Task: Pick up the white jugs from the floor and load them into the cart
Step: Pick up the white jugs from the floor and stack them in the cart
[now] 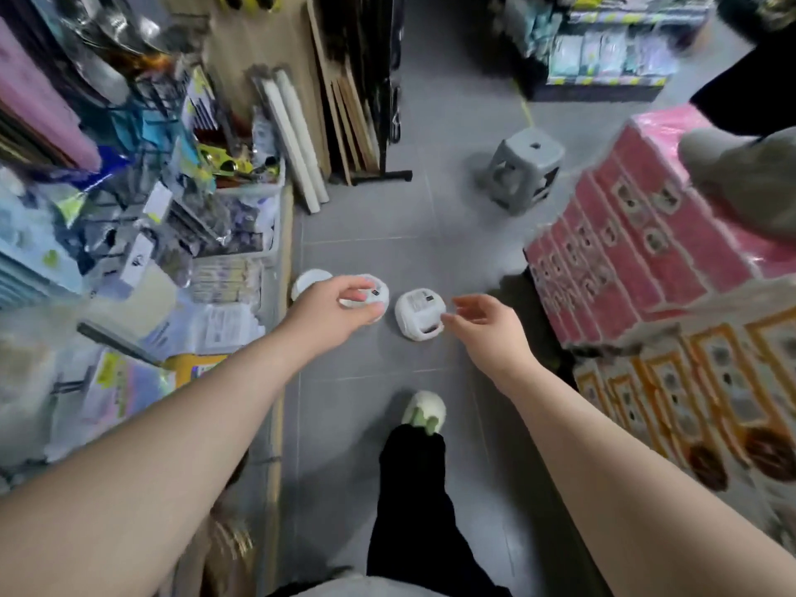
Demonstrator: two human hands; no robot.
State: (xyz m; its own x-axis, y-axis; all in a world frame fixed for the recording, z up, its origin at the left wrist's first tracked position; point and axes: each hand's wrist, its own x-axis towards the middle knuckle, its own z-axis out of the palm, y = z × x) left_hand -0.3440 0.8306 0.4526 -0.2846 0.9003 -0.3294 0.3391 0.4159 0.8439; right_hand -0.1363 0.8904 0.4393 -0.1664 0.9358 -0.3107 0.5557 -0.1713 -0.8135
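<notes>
Three white jugs stand on the grey tiled floor, seen from above. The left jug [308, 281] sits against the shelf base. My left hand [334, 305] reaches over the middle jug [374, 291], its fingers curled above the jug's top; whether they grip it is unclear. The right jug [418, 313] stands apart, its handle toward me. My right hand [489, 325] hovers just right of it with loosely bent fingers, holding nothing. No cart can be made out.
Cluttered shop shelves [129, 234] line the left side. Stacked pink packs [637, 252] and orange packs [689, 402] fill the right. A grey plastic stool [523, 170] stands farther up the aisle. My slippered foot [425, 410] is below the jugs. Another person's shoe [741, 170] rests on the pink packs.
</notes>
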